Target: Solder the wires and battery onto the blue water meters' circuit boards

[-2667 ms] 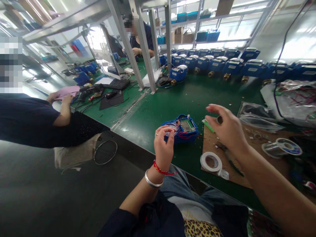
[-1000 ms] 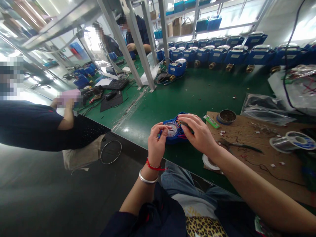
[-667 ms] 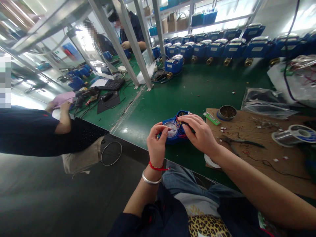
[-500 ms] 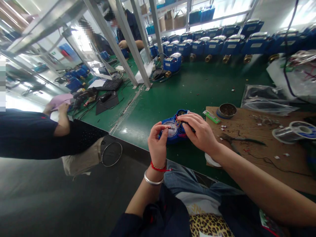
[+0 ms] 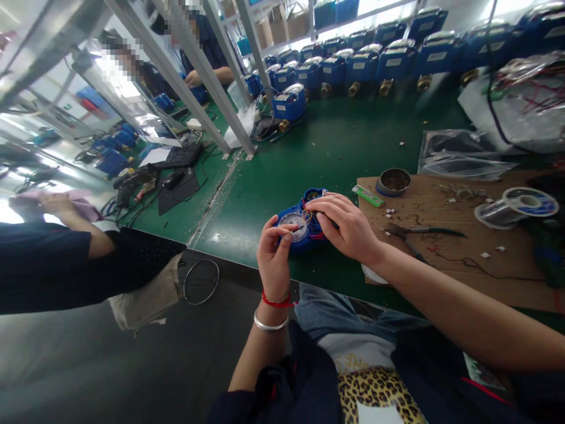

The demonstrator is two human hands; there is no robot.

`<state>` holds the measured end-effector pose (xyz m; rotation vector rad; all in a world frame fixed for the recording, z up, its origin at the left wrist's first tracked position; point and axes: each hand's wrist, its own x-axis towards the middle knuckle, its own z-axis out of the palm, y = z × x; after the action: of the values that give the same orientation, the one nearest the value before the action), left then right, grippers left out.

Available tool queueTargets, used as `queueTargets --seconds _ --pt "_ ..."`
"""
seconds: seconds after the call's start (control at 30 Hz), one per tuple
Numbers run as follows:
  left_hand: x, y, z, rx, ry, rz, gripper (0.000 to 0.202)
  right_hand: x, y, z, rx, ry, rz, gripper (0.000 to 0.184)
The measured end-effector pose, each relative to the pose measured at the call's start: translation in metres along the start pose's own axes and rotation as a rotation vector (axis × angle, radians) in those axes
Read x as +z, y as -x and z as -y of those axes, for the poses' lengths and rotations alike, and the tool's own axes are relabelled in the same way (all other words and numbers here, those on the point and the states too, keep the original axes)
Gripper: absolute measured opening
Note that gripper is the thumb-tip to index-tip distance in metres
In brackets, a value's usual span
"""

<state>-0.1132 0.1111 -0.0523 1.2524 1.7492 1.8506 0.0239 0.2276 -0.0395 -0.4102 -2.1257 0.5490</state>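
A blue water meter (image 5: 296, 227) with a round dial and loose red, yellow and blue wires lies near the front edge of the green bench (image 5: 335, 147). My left hand (image 5: 272, 256) is closed in a pinch on a thin wire at the meter's dial side. My right hand (image 5: 346, 227) rests over the meter's right half, fingers curled onto the wire bundle; what they grip is hidden.
A wooden board (image 5: 459, 235) to the right holds a tin (image 5: 393, 181), a green strip (image 5: 368, 196), pliers (image 5: 424, 232), a solder spool (image 5: 516, 206) and tape (image 5: 373, 275). Blue meters (image 5: 375, 59) line the back. A person's arm (image 5: 75, 224) sits left.
My right hand came back from above the board and settled on the meter. Both hands now work at its wires; the view has drifted slightly.
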Motion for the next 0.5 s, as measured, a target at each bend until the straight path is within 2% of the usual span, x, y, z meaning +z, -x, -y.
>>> queueTargets --seconds 0.33,0.5 --pt "0.008 0.001 0.003 -0.045 -0.016 -0.118 0.010 0.001 0.001 -0.002 0.003 0.002 0.004 0.026" --pt "0.012 0.006 -0.002 0.005 -0.046 -0.113 0.008 0.002 0.002 -0.003 -0.004 -0.006 0.000 0.026"
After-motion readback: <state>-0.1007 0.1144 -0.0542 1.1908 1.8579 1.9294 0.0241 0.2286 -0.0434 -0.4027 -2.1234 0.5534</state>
